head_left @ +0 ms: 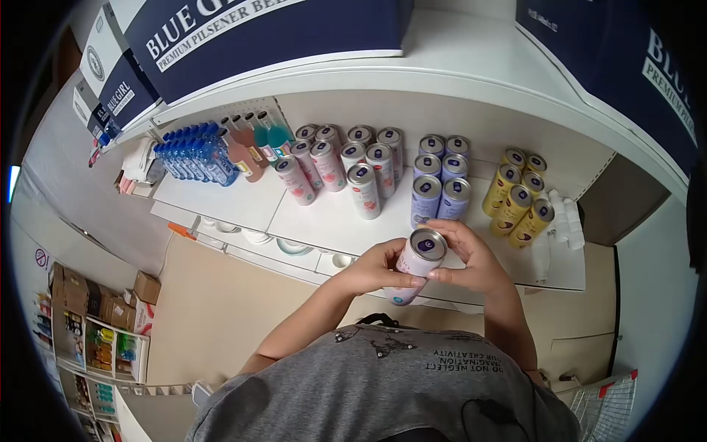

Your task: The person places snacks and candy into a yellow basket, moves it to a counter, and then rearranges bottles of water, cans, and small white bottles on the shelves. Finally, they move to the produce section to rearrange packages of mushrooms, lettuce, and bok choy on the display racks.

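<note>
A pink drink can [423, 254] is held upright, slightly tilted, in front of the shelf edge. My left hand [379, 269] wraps its left side, with the thumb across the front. From the other side my right hand [467, 258] grips the same can, fingers behind it and thumb at the front. Purple cans [426, 195] stand in rows on the white shelf [317, 217] just beyond my hands. Pink cans [294, 182] and white-and-pink cans [364, 193] are grouped to the left of them. Yellow cans [509, 212] form a cluster on the right.
Blue bottles [195, 155] and coloured glass bottles [243, 155] fill the shelf's left part. White bottles [565, 221] lie at its right end. Overhead, an upper shelf [309, 82] carries large beer boxes [272, 44]. Dishes [294, 247] sit below; a wire basket [607, 405] is at lower right.
</note>
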A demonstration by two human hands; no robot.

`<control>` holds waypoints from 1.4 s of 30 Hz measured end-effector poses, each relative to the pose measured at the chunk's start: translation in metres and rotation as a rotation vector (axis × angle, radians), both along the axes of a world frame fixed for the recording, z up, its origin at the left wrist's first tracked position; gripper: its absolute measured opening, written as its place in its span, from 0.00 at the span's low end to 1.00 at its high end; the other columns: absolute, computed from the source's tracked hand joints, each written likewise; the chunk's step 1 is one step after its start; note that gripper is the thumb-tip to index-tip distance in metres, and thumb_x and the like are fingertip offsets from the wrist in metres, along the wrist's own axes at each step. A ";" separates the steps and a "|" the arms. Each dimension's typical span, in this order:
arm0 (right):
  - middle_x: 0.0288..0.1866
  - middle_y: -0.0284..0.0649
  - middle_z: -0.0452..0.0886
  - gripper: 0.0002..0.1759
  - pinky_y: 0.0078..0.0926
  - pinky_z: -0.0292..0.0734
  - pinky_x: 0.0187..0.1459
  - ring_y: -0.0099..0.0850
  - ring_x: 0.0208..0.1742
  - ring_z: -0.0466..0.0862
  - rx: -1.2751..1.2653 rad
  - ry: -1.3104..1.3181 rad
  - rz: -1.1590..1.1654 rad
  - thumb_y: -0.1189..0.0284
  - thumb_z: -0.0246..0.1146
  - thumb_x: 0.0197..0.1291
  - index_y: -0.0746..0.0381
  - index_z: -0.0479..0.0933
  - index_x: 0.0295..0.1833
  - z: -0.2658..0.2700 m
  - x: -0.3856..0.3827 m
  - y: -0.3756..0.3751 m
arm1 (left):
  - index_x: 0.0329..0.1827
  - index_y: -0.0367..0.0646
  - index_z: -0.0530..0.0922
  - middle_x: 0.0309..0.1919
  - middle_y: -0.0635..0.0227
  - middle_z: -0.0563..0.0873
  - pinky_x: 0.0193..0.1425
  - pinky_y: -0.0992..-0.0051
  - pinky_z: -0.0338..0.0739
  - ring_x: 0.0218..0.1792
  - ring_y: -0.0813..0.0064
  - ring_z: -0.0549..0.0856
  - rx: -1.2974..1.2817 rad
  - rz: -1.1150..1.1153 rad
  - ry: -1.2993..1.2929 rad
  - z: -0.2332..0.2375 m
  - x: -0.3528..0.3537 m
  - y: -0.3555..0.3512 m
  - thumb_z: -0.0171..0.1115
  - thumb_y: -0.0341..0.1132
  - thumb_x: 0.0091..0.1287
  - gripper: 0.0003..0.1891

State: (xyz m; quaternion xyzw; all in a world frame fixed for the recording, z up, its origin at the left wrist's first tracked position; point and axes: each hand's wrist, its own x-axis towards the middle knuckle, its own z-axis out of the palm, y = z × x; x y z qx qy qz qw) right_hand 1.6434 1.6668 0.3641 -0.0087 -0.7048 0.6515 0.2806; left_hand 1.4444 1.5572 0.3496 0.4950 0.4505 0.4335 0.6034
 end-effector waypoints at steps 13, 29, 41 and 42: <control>0.55 0.40 0.76 0.26 0.30 0.72 0.59 0.33 0.59 0.77 -0.264 -0.191 -0.446 0.83 0.59 0.61 0.62 0.66 0.65 -0.034 -0.088 -0.048 | 0.54 0.33 0.71 0.46 0.58 0.77 0.46 0.69 0.77 0.45 0.67 0.80 0.309 0.933 0.505 -0.054 -0.193 -0.001 0.80 0.37 0.49 0.33; 0.52 0.40 0.78 0.19 0.27 0.74 0.57 0.30 0.54 0.79 -0.346 -0.289 -0.646 0.81 0.59 0.64 0.63 0.71 0.60 -0.048 -0.079 -0.073 | 0.65 0.31 0.63 0.56 0.49 0.72 0.63 0.65 0.69 0.58 0.56 0.74 0.524 1.058 0.529 -0.090 -0.189 0.034 0.73 0.31 0.55 0.37; 0.54 0.40 0.76 0.21 0.23 0.75 0.54 0.25 0.52 0.78 -0.234 -0.439 -0.431 0.79 0.61 0.64 0.64 0.68 0.62 -0.056 -0.090 -0.039 | 0.75 0.34 0.48 0.68 0.50 0.62 0.71 0.64 0.61 0.68 0.58 0.65 0.317 1.091 0.296 -0.107 -0.260 0.023 0.64 0.27 0.52 0.47; 0.54 0.40 0.76 0.21 0.23 0.75 0.54 0.25 0.52 0.78 -0.233 -0.430 -0.428 0.79 0.61 0.64 0.64 0.68 0.62 -0.057 -0.090 -0.037 | 0.75 0.37 0.50 0.67 0.52 0.65 0.69 0.66 0.63 0.68 0.60 0.66 0.260 1.013 0.205 -0.100 -0.258 0.022 0.60 0.25 0.52 0.44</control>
